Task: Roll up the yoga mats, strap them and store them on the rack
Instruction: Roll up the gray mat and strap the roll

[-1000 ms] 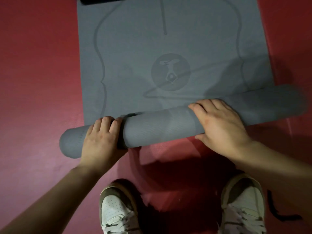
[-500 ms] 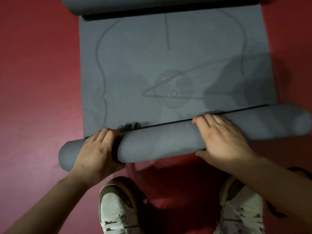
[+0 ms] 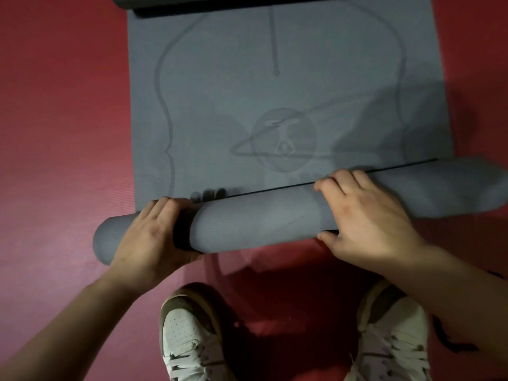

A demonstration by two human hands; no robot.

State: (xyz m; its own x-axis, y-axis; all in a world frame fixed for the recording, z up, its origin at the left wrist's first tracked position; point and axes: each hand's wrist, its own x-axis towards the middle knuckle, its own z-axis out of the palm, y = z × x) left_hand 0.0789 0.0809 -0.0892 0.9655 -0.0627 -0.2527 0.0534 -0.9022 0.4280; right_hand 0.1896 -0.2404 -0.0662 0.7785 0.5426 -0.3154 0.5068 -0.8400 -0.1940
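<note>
A grey yoga mat (image 3: 275,92) with a printed round logo lies flat on the red floor. Its near end is wound into a thick roll (image 3: 261,224) that runs slantwise from lower left to upper right. The roll's inner part sticks out past the mat's left edge. My left hand (image 3: 148,237) grips the roll near that left end, fingers curled over the top. My right hand (image 3: 365,218) grips the roll right of the middle, fingers over the top and thumb on the near side. The roll's upper edge touches the logo's lower rim.
A second grey rolled end (image 3: 220,1) lies across the top edge of the view. My two white shoes (image 3: 189,334) (image 3: 393,339) stand just behind the roll. A black strap (image 3: 450,342) lies by the right shoe. Red floor (image 3: 63,133) surrounds the mat.
The roll has turned a little further toward the logo under both hands. The view has tilted up, so the far rolled end now shows at the top.
</note>
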